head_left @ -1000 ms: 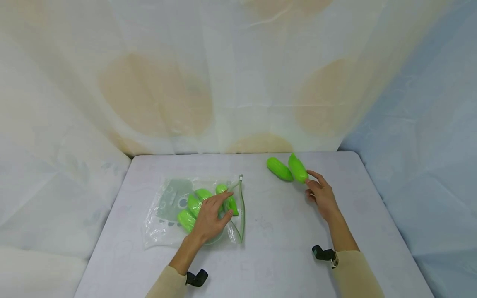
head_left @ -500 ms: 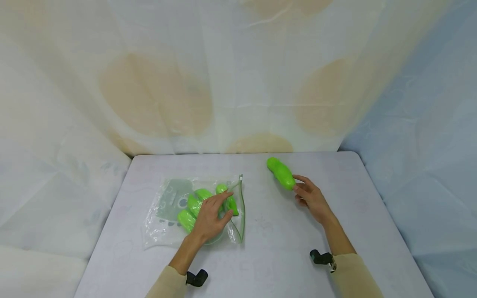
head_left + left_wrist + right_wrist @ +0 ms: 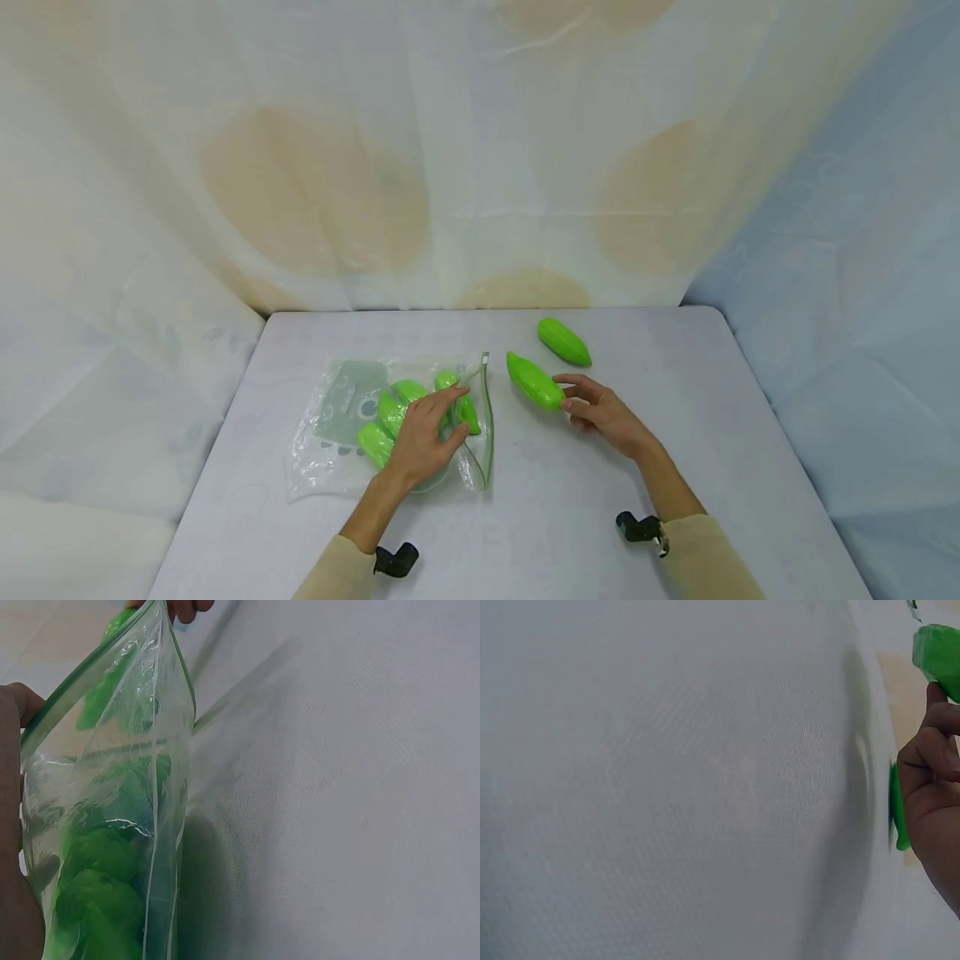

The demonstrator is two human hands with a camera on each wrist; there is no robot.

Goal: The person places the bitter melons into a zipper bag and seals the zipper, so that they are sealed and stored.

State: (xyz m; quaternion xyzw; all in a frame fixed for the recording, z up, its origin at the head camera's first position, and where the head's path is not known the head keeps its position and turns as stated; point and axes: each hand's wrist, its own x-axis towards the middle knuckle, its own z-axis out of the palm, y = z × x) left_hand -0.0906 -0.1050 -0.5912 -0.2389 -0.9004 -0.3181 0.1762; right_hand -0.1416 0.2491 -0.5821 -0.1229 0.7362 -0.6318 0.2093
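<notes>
A clear zip bag [image 3: 322,479] with a green-edged mouth lies on the table's left half, with several bright green toy vegetables [image 3: 375,443] inside. Over it is my left hand [image 3: 423,437], which holds the bag's upper layer near the mouth; in the left wrist view the mouth gapes. My right hand [image 3: 607,417] pinches the blunt end of another green toy vegetable [image 3: 534,382], elongated with a pointed tip aimed at the bag. This one hangs just right of the bag's mouth. Behind it a similar green toy vegetable [image 3: 564,342] lies on the table.
A pale cloth covers the table [image 3: 525,517]. Patterned curtains [image 3: 487,167] close in the back and both sides. Each wrist bears a small black camera [image 3: 396,560].
My right hand has brought the toy vegetable from the back right leftward and nearer, toward the bag's mouth, turning its tip left. The left hand and the bag have stayed put.
</notes>
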